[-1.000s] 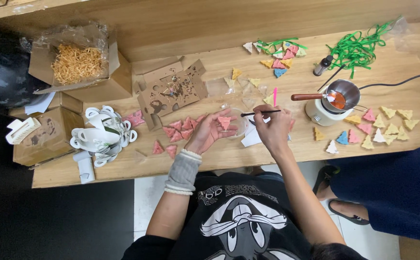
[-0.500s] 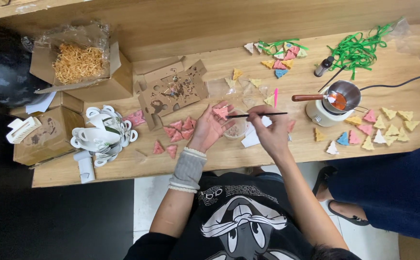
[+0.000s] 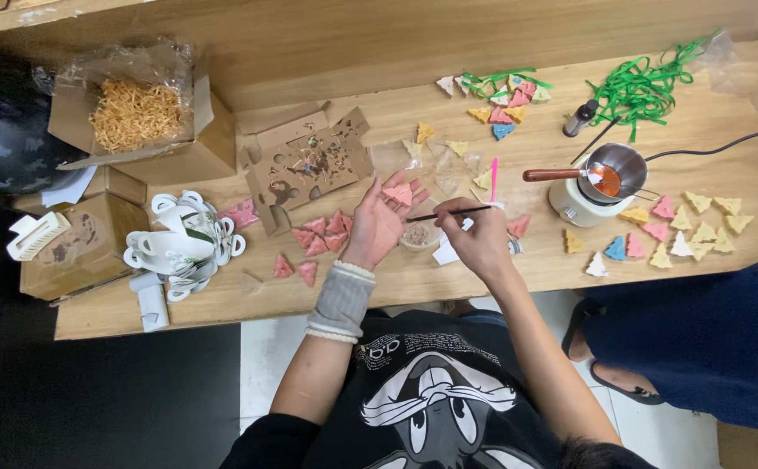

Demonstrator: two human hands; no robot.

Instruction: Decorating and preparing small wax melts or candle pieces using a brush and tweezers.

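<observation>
Left grip (image 3: 379,221) lay released, palm up and fingers spread, with a pink triangular piece (image 3: 399,193) resting flat on the fingers near the palm. Right grip (image 3: 481,236) was clenched around a thin dark brush (image 3: 448,214), pinched between thumb and fingers.

The pink piece was small, flat and three-cornered, pale salmon in colour, matching the cluster of pink triangles (image 3: 320,233) lying on the table (image 3: 483,278) just left of the open hand. One corner appeared to point away from the person, though the exact set of the piece could not be told.

The left forearm rose from the lower edge of the view, wearing a grey ribbed wrist sleeve (image 3: 340,301), with the hand held above the table's near half. The right forearm came in from the lower right, wrist bent inward.

The brush ran nearly level, long axis left to right, its tip directed toward the left hand and stopping just short of the pink piece. A small clear dish (image 3: 420,234) sat below the two hands.
</observation>
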